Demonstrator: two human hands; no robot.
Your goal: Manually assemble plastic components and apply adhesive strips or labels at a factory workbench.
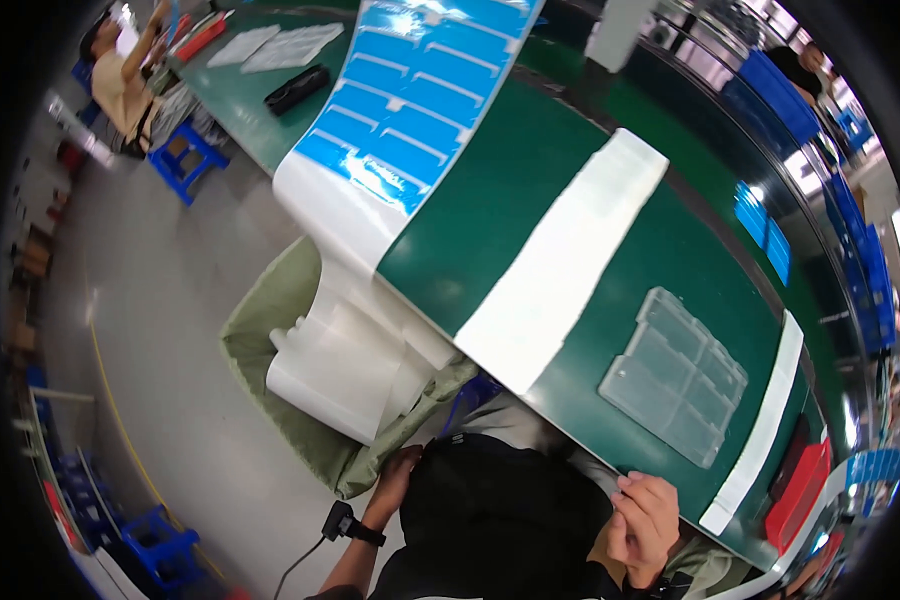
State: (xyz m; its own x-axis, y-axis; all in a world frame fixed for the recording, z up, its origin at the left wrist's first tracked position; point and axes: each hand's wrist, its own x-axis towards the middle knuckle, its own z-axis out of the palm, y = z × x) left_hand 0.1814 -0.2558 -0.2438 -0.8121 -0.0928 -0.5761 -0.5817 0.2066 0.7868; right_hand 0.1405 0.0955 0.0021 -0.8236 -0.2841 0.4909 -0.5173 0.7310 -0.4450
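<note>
While the right hand is held at about five o'clock, close by the table's near edge, its fingers are bent in toward the thumb; I cannot tell whether they grip anything. The left hand is between six and seven o'clock, just beside the lower corner of a green cloth bag; its fingers are too hidden to tell whether they are spread or closed, or whether they touch the cloth.

The bag stands open at about eight o'clock, its long axis running roughly from half past ten toward half past four. White film lies within it, joined at twelve o'clock by a sheet of blue labels whose length points from one toward seven.

Nearest the right hand among the flat pieces is a clear plastic tray, lying between three and four o'clock on the green table, its longer axis running from ten toward four. A broad white strip at half past two points from one toward seven, and a narrow white strip at four o'clock points likewise, beside a red bin.
</note>
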